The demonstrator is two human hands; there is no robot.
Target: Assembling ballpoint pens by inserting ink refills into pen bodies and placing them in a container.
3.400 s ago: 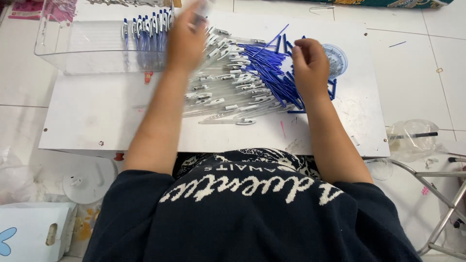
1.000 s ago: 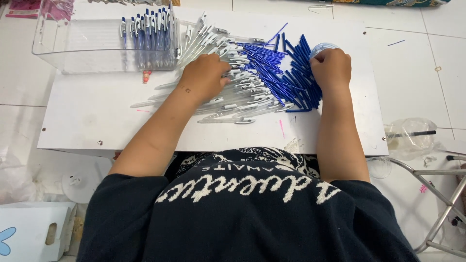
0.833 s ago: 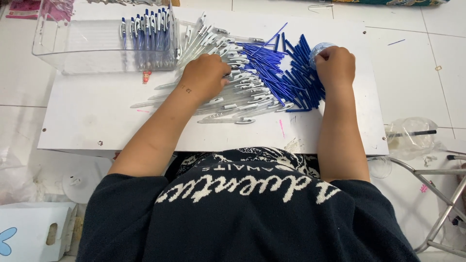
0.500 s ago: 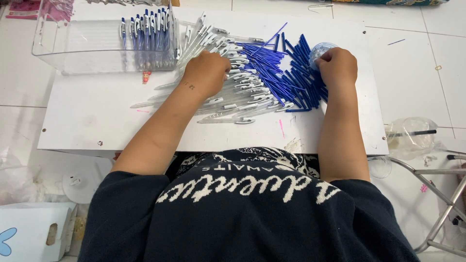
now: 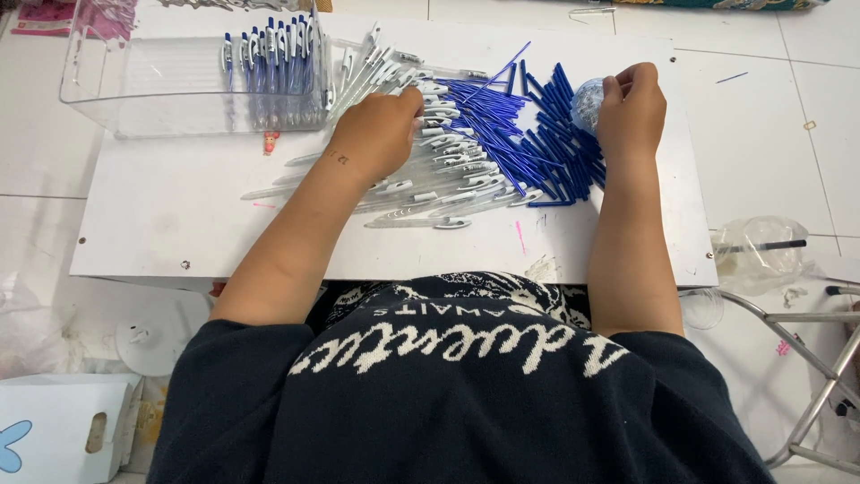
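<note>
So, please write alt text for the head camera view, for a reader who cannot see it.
A person's left hand rests on a pile of clear pen barrels while the right hand touches blue refills on a white board; a clear tray holds assembled pens.

The left hand (image 5: 381,134) covers part of the clear pen barrels (image 5: 421,188). The clear tray (image 5: 134,99) is cut off at the top edge.

The clear pen barrels (image 5: 421,179) look like glossy transparent plastic, and the blue refills (image 5: 537,152) at their three o'clock are smooth plastic with a dull sheen. At eleven o'clock the tray (image 5: 134,90) is clear, shiny plastic (acrylic, by its look). The white board (image 5: 161,215) beneath is matt and scuffed. The dark shirt (image 5: 448,403) is soft matt cloth.
</note>
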